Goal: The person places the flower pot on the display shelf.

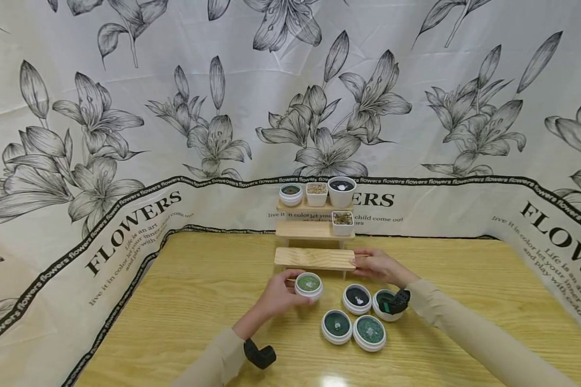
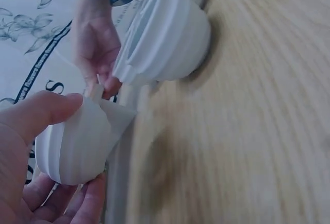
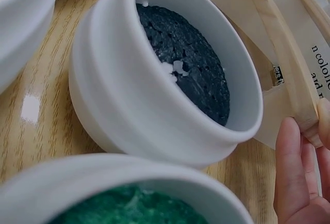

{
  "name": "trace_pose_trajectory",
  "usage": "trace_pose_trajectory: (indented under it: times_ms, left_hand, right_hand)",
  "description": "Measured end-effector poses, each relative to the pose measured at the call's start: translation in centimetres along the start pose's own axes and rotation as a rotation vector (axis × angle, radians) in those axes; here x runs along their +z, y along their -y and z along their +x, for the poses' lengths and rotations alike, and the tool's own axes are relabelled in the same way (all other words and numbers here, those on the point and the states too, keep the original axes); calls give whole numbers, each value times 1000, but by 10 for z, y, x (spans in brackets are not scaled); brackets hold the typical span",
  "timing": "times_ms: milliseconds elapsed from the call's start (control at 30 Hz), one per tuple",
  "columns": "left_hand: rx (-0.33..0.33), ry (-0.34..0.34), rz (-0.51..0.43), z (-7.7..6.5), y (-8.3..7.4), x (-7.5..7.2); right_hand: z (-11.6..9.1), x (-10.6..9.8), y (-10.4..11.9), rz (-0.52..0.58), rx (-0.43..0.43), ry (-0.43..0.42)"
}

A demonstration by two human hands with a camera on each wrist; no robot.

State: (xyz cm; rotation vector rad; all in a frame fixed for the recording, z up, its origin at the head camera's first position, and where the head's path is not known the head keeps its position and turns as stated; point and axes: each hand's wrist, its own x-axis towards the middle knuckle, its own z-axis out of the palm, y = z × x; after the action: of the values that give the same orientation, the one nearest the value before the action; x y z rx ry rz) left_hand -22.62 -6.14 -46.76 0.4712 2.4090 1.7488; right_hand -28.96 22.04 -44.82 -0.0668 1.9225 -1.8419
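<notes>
Presently holding a green-filled pot (image 1: 308,287) in the left hand (image 1: 278,294), with thumb and fingers curled round its white wall. Located just in front of the lowest step (image 1: 314,258), near its left half, mouth upward. Cannot tell from these views whether touching the table (image 1: 198,322). Gripping firmly the right end of the same step with the right hand (image 1: 377,266), between thumb and fingers. Counted on the table, nearer the person than the step: four further white pots, closely grouped. Identified among these: a black-filled pot (image 1: 356,299), a dark green pot (image 1: 337,327), a teal pot (image 1: 369,333) and a fourth pot (image 1: 385,310), partly hidden behind the right wrist's camera (image 1: 399,302). Found on the middle step (image 1: 302,230), at the right end: a square pot (image 1: 342,224). Found on the top step (image 1: 290,208), from left to right: a round pot (image 1: 290,198), another square pot (image 1: 317,196) and a larger pot (image 1: 341,199). Recorded behind: a flower-printed cloth (image 1: 314,129)
</notes>
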Motion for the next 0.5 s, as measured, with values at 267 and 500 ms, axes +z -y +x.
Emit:
trace_pose_trajectory:
  times_ms: [267, 500]
  left_hand:
    - [30, -64, 2, 8, -20, -12]
    - [54, -75, 16, 19, -37, -18]
  right_hand:
    - [0, 1, 1, -7, 12, -11]
    - [-1, 1, 2, -4, 14, -5]
